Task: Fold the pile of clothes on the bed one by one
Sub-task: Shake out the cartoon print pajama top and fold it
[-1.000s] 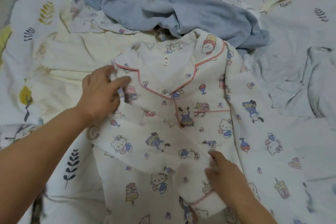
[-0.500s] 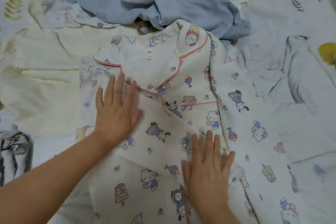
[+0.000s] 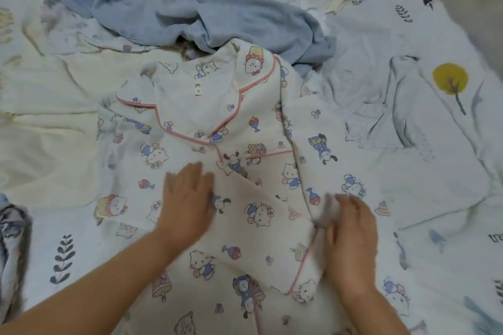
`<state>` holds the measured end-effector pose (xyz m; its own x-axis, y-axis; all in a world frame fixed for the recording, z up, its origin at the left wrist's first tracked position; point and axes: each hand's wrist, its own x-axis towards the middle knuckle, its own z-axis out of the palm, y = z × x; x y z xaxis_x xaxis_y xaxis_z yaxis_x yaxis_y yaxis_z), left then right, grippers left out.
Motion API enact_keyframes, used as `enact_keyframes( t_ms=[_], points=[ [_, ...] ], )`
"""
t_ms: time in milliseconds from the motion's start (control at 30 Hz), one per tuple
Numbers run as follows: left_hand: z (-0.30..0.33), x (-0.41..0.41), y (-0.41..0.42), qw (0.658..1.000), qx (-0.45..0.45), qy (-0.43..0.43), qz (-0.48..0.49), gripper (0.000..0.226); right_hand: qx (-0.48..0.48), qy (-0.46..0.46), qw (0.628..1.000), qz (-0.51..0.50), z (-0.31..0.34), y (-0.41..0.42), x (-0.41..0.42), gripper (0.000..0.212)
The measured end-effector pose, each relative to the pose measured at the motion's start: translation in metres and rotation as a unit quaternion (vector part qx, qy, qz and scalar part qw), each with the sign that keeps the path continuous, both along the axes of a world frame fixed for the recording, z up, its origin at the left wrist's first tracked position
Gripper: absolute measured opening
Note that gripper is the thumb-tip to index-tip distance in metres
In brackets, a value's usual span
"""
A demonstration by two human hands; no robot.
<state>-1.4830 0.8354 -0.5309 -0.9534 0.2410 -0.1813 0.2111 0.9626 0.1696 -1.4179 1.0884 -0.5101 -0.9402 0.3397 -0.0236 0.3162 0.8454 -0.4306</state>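
The cartoon-print pyjama shirt [image 3: 226,160] lies front-up on the bed sheet [image 3: 424,177], collar towards the far side, with its lower hem running out of view at the near edge. Just beyond the collar sits the heap of blue garments [image 3: 206,16], touching the shirt's far shoulder; a cream cloth [image 3: 54,117] lies flat beside the shirt on its left. The left hand [image 3: 187,204] rests flat on the shirt's chest just below the collar's point, fingers straight and close together, pressing the fabric down. The right hand [image 3: 351,242] sits at the shirt's right side over a sleeve laid across the body; motion blur hides the fingertips, so whether they pinch the fabric edge or merely press it cannot be told. Judgement: the shirt is light, thin and limp, with no stiffness to hold a crease unaided. It likely creeps on the sheet, so one palm should anchor it. Best purchase is at the seams, piped cuff and shoulder line, where layers give body.
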Motion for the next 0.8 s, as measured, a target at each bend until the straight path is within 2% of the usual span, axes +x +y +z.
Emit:
enact_keyframes(
  t_ms=[100,167,267,333,400,500,567,600,633,733,767,800],
  points=[
    [0.009,0.018,0.053,0.995,0.083,-0.020,-0.061,0.053,0.008,-0.098,0.986,-0.138,0.006,0.033,-0.013,0.055],
    [0.010,0.030,0.085,0.990,0.111,-0.054,-0.069,0.052,0.001,-0.185,0.966,-0.181,0.005,0.051,-0.018,0.062],
    [-0.001,0.043,0.122,0.987,0.126,-0.085,-0.047,0.045,0.029,-0.264,0.953,-0.144,-0.004,0.069,-0.017,0.040],
    [-0.008,0.048,0.143,0.986,0.138,-0.097,-0.014,0.039,0.027,-0.255,0.959,-0.121,-0.006,0.079,-0.016,0.029],
    [-0.011,0.047,0.166,0.982,0.146,-0.114,0.033,0.037,-0.031,-0.209,0.968,-0.133,-0.002,0.088,-0.016,0.017],
    [-0.010,0.035,0.194,0.954,0.143,-0.217,0.148,0.045,-0.091,-0.136,0.976,-0.142,0.012,0.102,-0.018,0.020],
    [-0.002,0.024,0.207,0.938,0.113,-0.269,0.186,0.032,-0.123,-0.108,0.977,-0.135,0.026,0.108,-0.021,0.021],
    [0.004,0.019,0.213,0.927,0.136,-0.283,0.204,0.021,-0.141,-0.101,0.976,-0.133,0.034,0.111,-0.024,0.020],
    [0.011,0.016,0.217,0.907,0.203,-0.286,0.231,0.019,-0.158,-0.099,0.974,-0.130,0.042,0.114,-0.027,0.020],
    [0.044,0.014,0.214,0.779,0.449,-0.319,0.300,0.022,-0.223,-0.108,0.961,-0.125,0.067,0.117,-0.035,0.020],
    [0.058,0.013,0.206,0.757,0.490,-0.307,0.304,0.020,-0.249,-0.119,0.954,-0.119,0.075,0.116,-0.036,0.018],
    [0.071,0.013,0.195,0.753,0.508,-0.292,0.299,0.021,-0.280,-0.137,0.944,-0.110,0.084,0.113,-0.036,0.016]
  ],
)
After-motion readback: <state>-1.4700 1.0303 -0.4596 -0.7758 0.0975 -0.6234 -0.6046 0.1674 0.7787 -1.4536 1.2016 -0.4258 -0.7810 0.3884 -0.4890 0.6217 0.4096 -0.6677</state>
